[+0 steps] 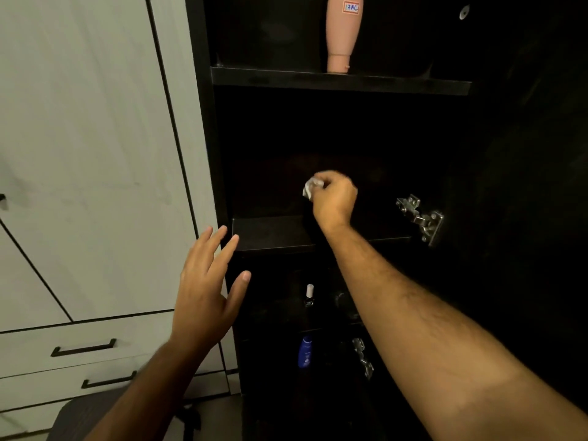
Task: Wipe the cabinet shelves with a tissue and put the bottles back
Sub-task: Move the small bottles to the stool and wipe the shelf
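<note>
1. The crumpled white paper tissue (309,188) is a small wad, bunched and creased, sticking out to the left of the right hand (334,198), whose fingers are curled tight around it.
2. The right hand holds the tissue inside the dark black cabinet, above the middle black shelf (270,232), towards its back; whether the wad touches a surface cannot be told in the dark.
3. The left hand (206,291) is held flat with its fingers straight and spread wide, holding nothing; its fingertips lie just beside the shelf's left front corner.
4. Above the fingers, on the upper black shelf (340,80), stands a tall peach-coloured plastic bottle (342,33) with a small label.
5. Below the fingers, on lower levels, stand a small dark nail-polish bottle with a white cap (309,296) and a blue plastic bottle (306,351).
6. Right of the fingers, a silver metal hinge (420,218) is fixed to the cabinet wall.
7. Left of the fingers are pale white cupboard doors (89,154).
</note>
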{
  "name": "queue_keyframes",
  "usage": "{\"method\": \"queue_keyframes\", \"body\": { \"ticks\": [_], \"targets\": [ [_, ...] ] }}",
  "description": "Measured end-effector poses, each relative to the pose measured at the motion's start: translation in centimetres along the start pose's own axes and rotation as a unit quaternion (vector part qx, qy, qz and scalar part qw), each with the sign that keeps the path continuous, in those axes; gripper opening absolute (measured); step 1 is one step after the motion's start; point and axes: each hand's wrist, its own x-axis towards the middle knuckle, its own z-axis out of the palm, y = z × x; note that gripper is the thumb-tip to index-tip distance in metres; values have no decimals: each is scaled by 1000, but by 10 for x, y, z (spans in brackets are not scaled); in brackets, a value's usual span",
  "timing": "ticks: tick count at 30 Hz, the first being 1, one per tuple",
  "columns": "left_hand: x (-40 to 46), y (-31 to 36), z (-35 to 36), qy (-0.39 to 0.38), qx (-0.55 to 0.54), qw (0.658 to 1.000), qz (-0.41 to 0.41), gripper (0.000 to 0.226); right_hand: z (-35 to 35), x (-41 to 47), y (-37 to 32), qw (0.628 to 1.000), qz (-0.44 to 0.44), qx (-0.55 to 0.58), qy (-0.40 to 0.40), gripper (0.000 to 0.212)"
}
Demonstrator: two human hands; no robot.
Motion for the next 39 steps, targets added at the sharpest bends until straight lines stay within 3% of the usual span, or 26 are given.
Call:
{"method": "queue_keyframes", "body": {
  "ticks": [2, 4, 9, 12, 14, 16, 22, 25, 29, 31, 35, 39],
  "targets": [
    [1, -5, -3, 2, 4, 1000, 1, 55, 1, 6, -14, 998, -31, 39, 39, 14],
    [2, -8, -4, 2, 6, 1000, 1, 55, 4, 3, -15, 997, -61, 5, 42, 12],
    [4, -9, 0, -4, 3, 1000, 10, 54, 20, -21, 12, 982, -79, -137, -101, 8],
    [5, -9, 3, -8, 0, 1000, 19, 53, 18, -17, 2, 934, -103, -279, -197, 8],
    [5, -9, 4, -9, 0, 1000, 15, 54, 9, -13, -6, 898, -104, -366, -219, 10],
    [4, -10, 4, -7, 4, 1000, 10, 54, 1, -11, -8, 890, -81, -383, -233, 16],
    [-7, -15, 6, -3, -25, 1000, -8, 54, -8, -46, -29, 871, -164, -248, -392, 13],
    [-14, -17, 5, -4, -32, 999, -19, 53, -38, -55, -42, 851, -127, -213, -463, 13],
    [-27, -22, 6, -6, -33, 999, -19, 45, -72, -68, -33, 900, -70, -148, -403, 16],
    [-34, -21, 8, -13, -39, 999, -24, 40, -71, -88, -17, 914, -3, -62, -401, 19],
    [-56, -16, 14, -58, -28, 997, -54, 33, -47, -137, 21, 903, 140, 88, -396, 16],
    [-91, -25, 19, -101, -31, 988, -109, 27, -13, -186, 47, 870, 259, 162, -387, 14]
  ]
}}
